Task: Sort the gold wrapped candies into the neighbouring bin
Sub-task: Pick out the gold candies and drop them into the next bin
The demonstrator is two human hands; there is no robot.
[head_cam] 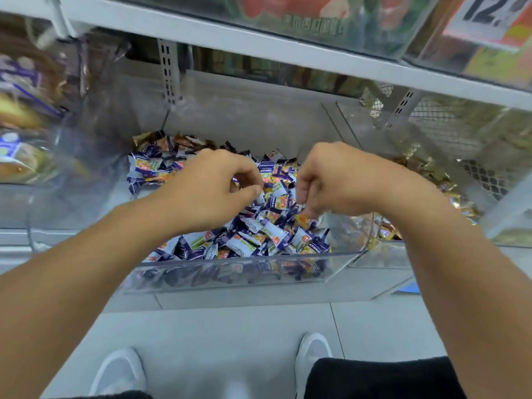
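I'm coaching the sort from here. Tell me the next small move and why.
Probably lift the right hand and carry it over the clear divider to the right bin. Its fingertips seem to pinch an orange-gold candy among the purple-and-white candies, and gold wrappers already lie in that bin. The left hand looks empty.

This was a shop: clear bulk bins [230, 272] heaped with wrapped candies [250, 240] sat on metal shelving [259, 44] beneath a price sign [489, 15].
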